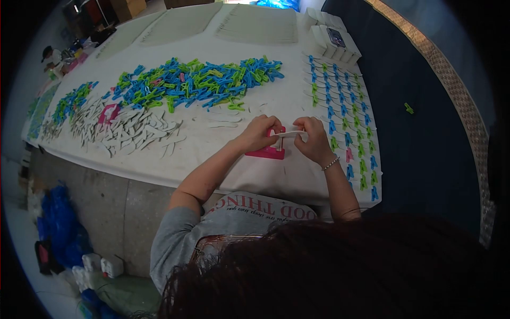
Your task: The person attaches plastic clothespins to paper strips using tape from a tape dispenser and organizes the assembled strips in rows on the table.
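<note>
A short white strip (289, 134), slightly bowed, spans the gap between my two hands. My left hand (259, 134) pinches its left end, with the fingertips right at a pink plastic stand (267, 153). On the other end, the thumb and fingers of my right hand (314, 141) are closed, and a beaded bracelet circles that wrist. The stand rests on the white-covered table near its front edge, directly below the strip; my left hand hides part of it. A few loose white strips (226, 120) lie just beyond my left hand.
Blue and green clips (196, 82) form a long heap behind my hands. Left of it is a pile of white strips (133, 127) with another pink stand (109, 114). Rows of clipped strips (342, 111) line the right side. A phone (336, 37) tops white stacks.
</note>
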Demonstrator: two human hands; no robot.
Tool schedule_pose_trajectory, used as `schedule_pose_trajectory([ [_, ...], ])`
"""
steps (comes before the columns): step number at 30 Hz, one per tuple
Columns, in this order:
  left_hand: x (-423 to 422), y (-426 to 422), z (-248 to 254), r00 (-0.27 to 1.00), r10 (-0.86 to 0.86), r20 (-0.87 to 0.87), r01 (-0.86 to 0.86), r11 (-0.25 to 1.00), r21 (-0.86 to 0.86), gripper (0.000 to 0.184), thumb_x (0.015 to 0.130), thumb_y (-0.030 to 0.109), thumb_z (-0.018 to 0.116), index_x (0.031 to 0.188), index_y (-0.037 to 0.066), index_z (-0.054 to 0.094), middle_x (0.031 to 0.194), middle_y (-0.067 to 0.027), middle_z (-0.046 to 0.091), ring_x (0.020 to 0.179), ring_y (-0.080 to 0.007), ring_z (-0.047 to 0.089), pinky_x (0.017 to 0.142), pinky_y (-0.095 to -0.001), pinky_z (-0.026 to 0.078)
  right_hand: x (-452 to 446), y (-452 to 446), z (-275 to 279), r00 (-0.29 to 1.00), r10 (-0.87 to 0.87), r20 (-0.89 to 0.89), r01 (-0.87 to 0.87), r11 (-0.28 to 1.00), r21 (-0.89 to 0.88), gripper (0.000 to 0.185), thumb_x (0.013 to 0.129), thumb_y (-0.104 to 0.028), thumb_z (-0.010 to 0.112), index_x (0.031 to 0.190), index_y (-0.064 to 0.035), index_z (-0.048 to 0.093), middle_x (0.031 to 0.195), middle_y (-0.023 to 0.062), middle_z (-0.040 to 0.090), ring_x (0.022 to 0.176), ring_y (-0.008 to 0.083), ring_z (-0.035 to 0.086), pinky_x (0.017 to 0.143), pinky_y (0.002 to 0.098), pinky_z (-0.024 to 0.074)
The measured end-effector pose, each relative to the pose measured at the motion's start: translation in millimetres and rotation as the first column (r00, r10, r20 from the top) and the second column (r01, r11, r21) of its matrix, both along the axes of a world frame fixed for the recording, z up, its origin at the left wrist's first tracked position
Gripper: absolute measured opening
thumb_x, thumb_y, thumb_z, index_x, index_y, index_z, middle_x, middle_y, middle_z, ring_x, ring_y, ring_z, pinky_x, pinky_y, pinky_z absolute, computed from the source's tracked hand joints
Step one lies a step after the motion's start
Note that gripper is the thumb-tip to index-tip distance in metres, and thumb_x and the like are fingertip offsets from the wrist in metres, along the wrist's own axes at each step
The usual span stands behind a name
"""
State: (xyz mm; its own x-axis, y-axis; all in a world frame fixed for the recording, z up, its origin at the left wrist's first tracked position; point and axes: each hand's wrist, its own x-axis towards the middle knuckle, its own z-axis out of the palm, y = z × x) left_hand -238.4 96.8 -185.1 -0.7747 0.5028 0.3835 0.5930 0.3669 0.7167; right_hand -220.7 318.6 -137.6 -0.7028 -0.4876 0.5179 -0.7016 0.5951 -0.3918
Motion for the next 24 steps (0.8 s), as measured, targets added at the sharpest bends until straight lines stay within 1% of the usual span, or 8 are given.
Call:
schedule_pose_trajectory([
  [4, -5.5, 5.0, -5.3, 0.998, -0.021, 0.065, 0.019, 0.999, 0.04, 0.026, 0.075, 0.008, 0.071, 0.097, 0.008, 0.058, 0.092, -0.0076, 0.06, 0.085, -0.0214, 0.056, 0.078, -0.0325, 0.044, -6.4, -8.6, 18.7, 0.998, 0.025, 0.066, -0.025, 1.0, -0.002, 0.031, 0.072, -0.002, 0.062, 0.102, -0.0061, 0.056, 0.086, 0.0073, 0.054, 0.084, 0.0232, 0.054, 0.079, 0.0335, 0.0444],
  [6, -7.1, 2.3, -10.7, 0.973, -0.07, 0.218, 0.006, 0.96, 0.281, 0.026, 0.077, 0.006, 0.071, 0.098, 0.007, 0.056, 0.093, -0.0039, 0.059, 0.085, -0.0136, 0.054, 0.079, -0.0274, 0.043, -13.8, -15.0, 23.1, 0.989, 0.041, 0.142, -0.038, 0.999, -0.027, 0.033, 0.073, -0.002, 0.062, 0.105, -0.0055, 0.056, 0.088, 0.0078, 0.055, 0.087, 0.0223, 0.055, 0.081, 0.0324, 0.0453],
  [8, -13.1, -12.3, -11.5, 0.979, -0.013, 0.205, -0.062, 0.932, 0.358, 0.027, 0.078, 0.005, 0.071, 0.1, 0.006, 0.055, 0.094, -0.0019, 0.057, 0.085, -0.0112, 0.053, 0.08, -0.0257, 0.043, -25.6, -25.7, 24.9, 0.921, 0.173, 0.35, -0.063, 0.951, -0.304, 0.036, 0.074, -0.006, 0.064, 0.109, -0.0055, 0.056, 0.092, 0.0077, 0.061, 0.091, 0.0249, 0.059, 0.085, 0.0348, 0.0462],
  [9, -15.9, -21.7, -11.6, 0.979, 0.039, 0.201, -0.124, 0.895, 0.429, 0.028, 0.079, 0.004, 0.071, 0.101, 0.006, 0.054, 0.094, 0.0002, 0.056, 0.086, -0.0088, 0.052, 0.08, -0.0239, 0.043, -36.4, -31.1, 20.4, 0.922, 0.17, 0.347, -0.062, 0.951, -0.301, 0.036, 0.074, -0.006, 0.064, 0.109, -0.0055, 0.056, 0.092, 0.0077, 0.061, 0.091, 0.0249, 0.059, 0.085, 0.0348, 0.0462],
  [12, -26.5, -49.6, -13.5, 0.953, 0.155, 0.261, -0.277, 0.798, 0.535, 0.031, 0.079, 0.002, 0.071, 0.103, 0.007, 0.052, 0.095, 0.0006, 0.056, 0.086, -0.0088, 0.051, 0.08, -0.0231, 0.042, -75.8, -52.2, -1.8, 0.885, 0.152, 0.441, -0.068, 0.977, -0.2, 0.035, 0.077, -0.013, 0.064, 0.11, -0.004, 0.059, 0.097, 0.0104, 0.064, 0.095, 0.0266, 0.061, 0.085, 0.0356, 0.0491],
  [14, -26.0, -61.2, -5.3, 0.947, 0.118, 0.3, -0.28, 0.762, 0.584, 0.032, 0.079, 0.001, 0.07, 0.104, 0.007, 0.051, 0.095, 0.0007, 0.056, 0.086, -0.0086, 0.051, 0.08, -0.0231, 0.042, -94.0, -80.9, -9.9, 0.896, 0.016, 0.443, -0.141, 0.958, 0.25, 0.032, 0.079, -0.021, 0.066, 0.104, -0.0027, 0.064, 0.096, 0.0129, 0.067, 0.093, 0.0283, 0.063, 0.084, 0.0372, 0.0506],
  [17, -23.1, -67.1, 1.2, 0.93, 0.038, 0.365, -0.287, 0.694, 0.66, 0.033, 0.08, 0.0, 0.068, 0.106, 0.007, 0.05, 0.094, 0.0005, 0.056, 0.086, -0.0083, 0.052, 0.081, -0.0234, 0.043, -114.5, -119.6, -32.0, 0.968, -0.028, 0.249, -0.09, 0.889, 0.449, 0.029, 0.078, -0.027, 0.067, 0.095, -0.0027, 0.067, 0.093, 0.0143, 0.068, 0.09, 0.0306, 0.065, 0.082, 0.0394, 0.052],
  [24, -17.7, -73.5, 11.4, 0.886, -0.135, 0.443, -0.263, 0.64, 0.722, 0.036, 0.081, -0.003, 0.065, 0.111, 0.008, 0.047, 0.091, 0.0001, 0.059, 0.084, -0.0086, 0.057, 0.077, -0.0245, 0.045, -145.3, -145.4, -62.3, 0.936, -0.071, 0.345, -0.139, 0.826, 0.547, 0.024, 0.078, -0.022, 0.068, 0.097, -0.0078, 0.068, 0.094, 0.0145, 0.069, 0.087, 0.0319, 0.067, 0.078, 0.0411, 0.0533],
])
